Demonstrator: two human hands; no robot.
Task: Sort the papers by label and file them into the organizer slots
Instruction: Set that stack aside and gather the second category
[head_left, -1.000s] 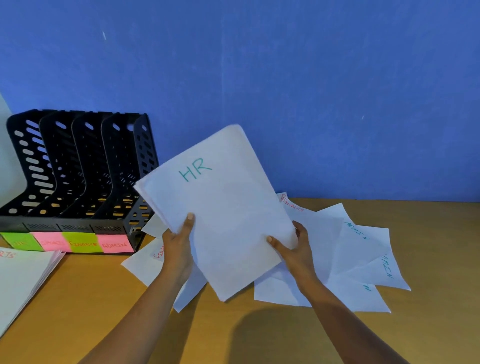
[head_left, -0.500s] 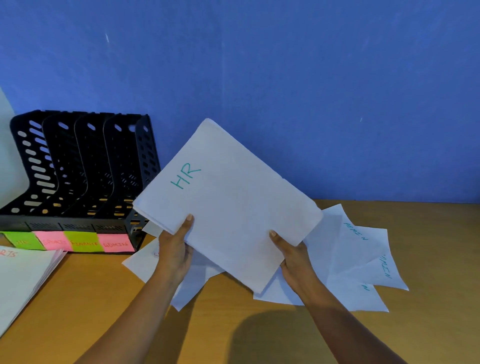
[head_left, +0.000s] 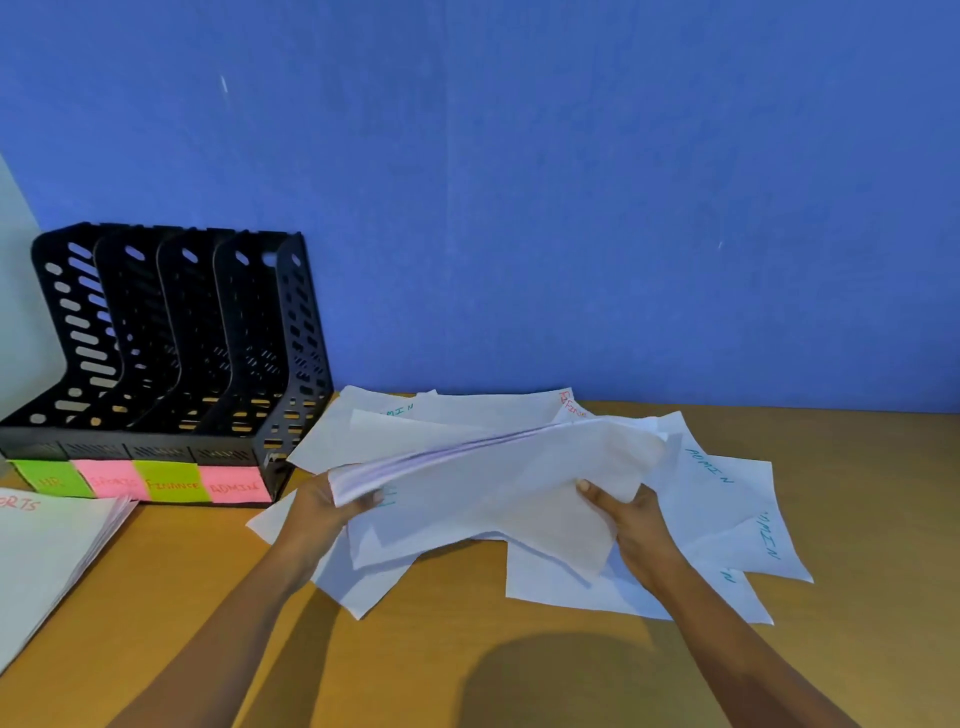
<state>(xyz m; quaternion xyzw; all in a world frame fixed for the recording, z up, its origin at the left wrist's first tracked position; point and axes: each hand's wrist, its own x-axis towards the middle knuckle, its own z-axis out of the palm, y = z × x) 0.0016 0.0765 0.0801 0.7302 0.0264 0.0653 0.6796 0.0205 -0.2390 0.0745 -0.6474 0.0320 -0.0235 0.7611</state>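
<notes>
Fingers (head_left: 591, 492): curled, gripping paper stack (head_left: 493, 470) | left hand (head_left: 317, 512) on its left edge, right hand (head_left: 634, 527) on right | stack nearly flat, above loose labelled sheets (head_left: 722, 499) on tabletop (head_left: 467, 654), right of black organizer (head_left: 171, 364)

The black plastic file organizer (head_left: 249, 332) has a pattern of oval holes in its walls. On its front edge are four paper labels (head_left: 171, 483): green, pink, yellow-green, pink. The white paper sheets (head_left: 717, 499) carry teal and red letters. The wooden table (head_left: 441, 623) is honey-brown, the wall (head_left: 571, 208) plain blue.
</notes>
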